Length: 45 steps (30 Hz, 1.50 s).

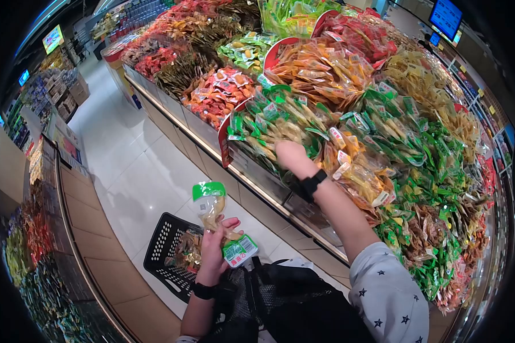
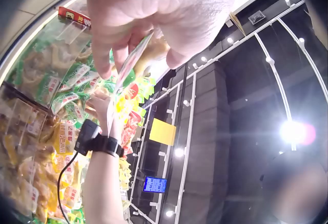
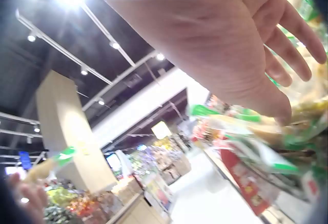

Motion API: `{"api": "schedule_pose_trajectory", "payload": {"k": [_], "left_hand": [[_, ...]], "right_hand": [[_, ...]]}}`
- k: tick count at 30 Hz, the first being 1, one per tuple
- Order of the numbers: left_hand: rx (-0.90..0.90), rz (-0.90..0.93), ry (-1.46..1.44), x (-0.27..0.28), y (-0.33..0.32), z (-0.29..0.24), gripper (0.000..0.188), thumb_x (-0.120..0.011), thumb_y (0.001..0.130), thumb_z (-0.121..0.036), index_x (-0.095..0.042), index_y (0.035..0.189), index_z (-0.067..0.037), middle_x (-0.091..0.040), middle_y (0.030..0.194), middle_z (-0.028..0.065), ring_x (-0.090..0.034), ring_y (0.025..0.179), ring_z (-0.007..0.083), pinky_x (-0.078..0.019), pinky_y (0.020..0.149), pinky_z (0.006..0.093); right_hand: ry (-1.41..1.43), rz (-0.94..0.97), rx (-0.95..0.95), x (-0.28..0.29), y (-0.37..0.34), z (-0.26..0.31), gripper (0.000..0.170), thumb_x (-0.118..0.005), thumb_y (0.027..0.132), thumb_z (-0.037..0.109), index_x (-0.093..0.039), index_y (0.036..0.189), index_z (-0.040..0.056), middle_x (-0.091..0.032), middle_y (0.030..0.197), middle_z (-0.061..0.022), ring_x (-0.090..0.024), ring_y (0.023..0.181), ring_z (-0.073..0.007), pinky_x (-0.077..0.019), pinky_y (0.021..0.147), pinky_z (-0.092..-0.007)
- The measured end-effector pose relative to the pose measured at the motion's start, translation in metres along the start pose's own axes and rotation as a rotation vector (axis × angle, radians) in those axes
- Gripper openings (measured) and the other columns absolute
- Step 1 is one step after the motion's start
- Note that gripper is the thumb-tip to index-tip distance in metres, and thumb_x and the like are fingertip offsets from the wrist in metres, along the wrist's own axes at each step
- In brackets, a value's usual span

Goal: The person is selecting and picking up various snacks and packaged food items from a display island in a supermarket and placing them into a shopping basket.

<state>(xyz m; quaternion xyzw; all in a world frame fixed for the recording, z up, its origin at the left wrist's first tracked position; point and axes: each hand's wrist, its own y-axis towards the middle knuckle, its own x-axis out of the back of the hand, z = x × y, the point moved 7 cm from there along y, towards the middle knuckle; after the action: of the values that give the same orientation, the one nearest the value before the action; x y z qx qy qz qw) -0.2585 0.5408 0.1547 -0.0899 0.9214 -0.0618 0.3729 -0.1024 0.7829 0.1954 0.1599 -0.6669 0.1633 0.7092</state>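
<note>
My left hand holds a clear packet of pale yellow food with green ends and a white label, upright above a basket. In the left wrist view, the thumb and fingers grip the packet, seen nearly edge-on. My right hand reaches into a heap of similar green-and-clear packets at the front of the display. The right wrist view shows its fingers spread and fairly straight over the packets, the thumb touching one. In the head view, the right fingertips are hidden among the packets.
A black shopping basket with several packets inside is below my left hand. Orange-brown packets lie right of my right hand, red ones farther back. A red divider stands at the display's front edge. Another display lines the left side.
</note>
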Motion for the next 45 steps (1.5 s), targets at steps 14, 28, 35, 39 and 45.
{"api": "schedule_pose_trajectory", "payload": {"k": [14,28,35,39,45], "left_hand": [[-0.079,0.184,0.195,-0.014,-0.003,-0.011,0.047,-0.048,0.086,-0.014,-0.028,0.128,-0.007,-0.045,0.11,0.0055,-0.047,0.097,0.0133,-0.0374,0.087,0.0286],[0.194,-0.047,0.822,0.14,-0.062,-0.032,0.034,-0.055,0.085,-0.02,-0.046,0.112,-0.003,-0.053,0.093,0.0004,-0.05,0.086,0.0076,-0.0413,0.077,0.0223],[0.443,0.034,0.974,0.181,-0.118,0.033,0.034,-0.057,0.084,-0.025,-0.049,0.108,-0.003,-0.052,0.084,-0.0008,-0.049,0.074,0.0067,-0.0422,0.064,0.0213],[0.584,0.034,1.024,0.211,-0.157,0.066,0.039,-0.051,0.086,-0.035,-0.051,0.109,-0.004,-0.053,0.089,-0.0001,-0.048,0.08,0.008,-0.041,0.072,0.0224],[0.617,-0.051,0.865,0.216,-0.176,0.075,0.044,-0.044,0.087,-0.044,-0.05,0.113,-0.009,-0.053,0.085,-0.0012,-0.047,0.075,0.0064,-0.0398,0.06,0.0202]], "right_hand": [[1.278,0.321,0.316,0.039,-0.128,0.128,0.027,-0.06,0.081,0.015,-0.053,0.104,0.0043,-0.056,0.078,-0.001,-0.052,0.069,-0.0042,-0.0444,0.056,-0.0197],[-0.312,-0.221,0.001,0.019,0.016,-0.035,0.015,-0.051,0.073,0.009,-0.065,0.07,0.0072,-0.063,0.071,-0.0126,-0.063,0.066,-0.0269,-0.0498,0.054,-0.0366],[-0.427,-0.077,-0.069,0.041,0.027,-0.02,0.014,-0.052,0.072,0.01,-0.066,0.073,0.0098,-0.065,0.075,-0.0084,-0.064,0.07,-0.0223,-0.0489,0.053,-0.0325],[-0.271,-0.577,0.034,0.12,-0.023,0.061,0.014,-0.057,0.072,0.019,-0.06,0.078,0.007,-0.06,0.07,-0.0059,-0.06,0.065,-0.0223,-0.0478,0.052,-0.0356],[0.313,0.227,1.019,0.017,-0.111,0.256,0.037,-0.06,0.072,0.022,-0.055,0.107,0.0098,-0.059,0.086,-0.0109,-0.056,0.084,-0.0285,-0.0453,0.071,-0.0385]]}}
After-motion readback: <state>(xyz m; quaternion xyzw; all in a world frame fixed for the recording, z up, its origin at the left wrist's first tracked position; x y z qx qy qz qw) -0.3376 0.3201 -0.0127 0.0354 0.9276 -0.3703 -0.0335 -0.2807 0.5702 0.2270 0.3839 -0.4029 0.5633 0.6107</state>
